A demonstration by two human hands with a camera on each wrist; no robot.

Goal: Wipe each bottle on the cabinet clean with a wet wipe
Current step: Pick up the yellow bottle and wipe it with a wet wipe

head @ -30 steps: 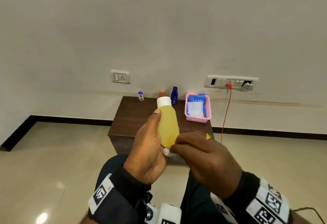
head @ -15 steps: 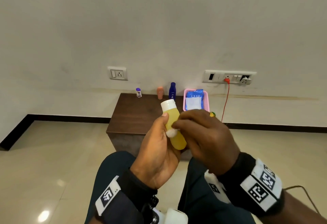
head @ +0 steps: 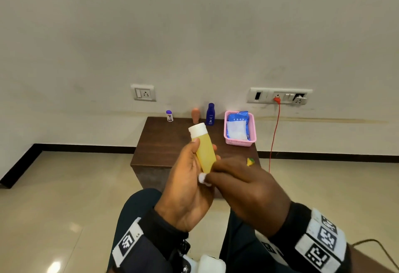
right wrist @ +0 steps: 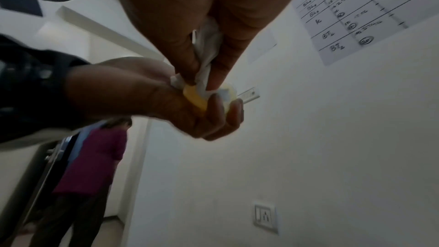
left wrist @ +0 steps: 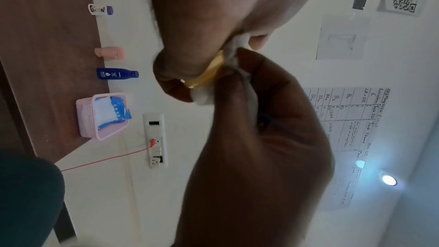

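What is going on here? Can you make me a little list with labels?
left hand: grips the yellow bottle, white cap up
right hand: pinches the wet wipe against the bottle's lower end
on cabinet: small white bottle, peach bottle, blue bottle, all upright by the wall
pink basket: holds the blue wipes pack
red cable: plugged into the wall socket

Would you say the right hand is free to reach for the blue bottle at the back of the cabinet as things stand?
Probably not yet. The right hand is pinching the wipe against the yellow bottle, which the left hand grips. Nothing seems to block the way to the blue bottle, but it stands well beyond the hands.
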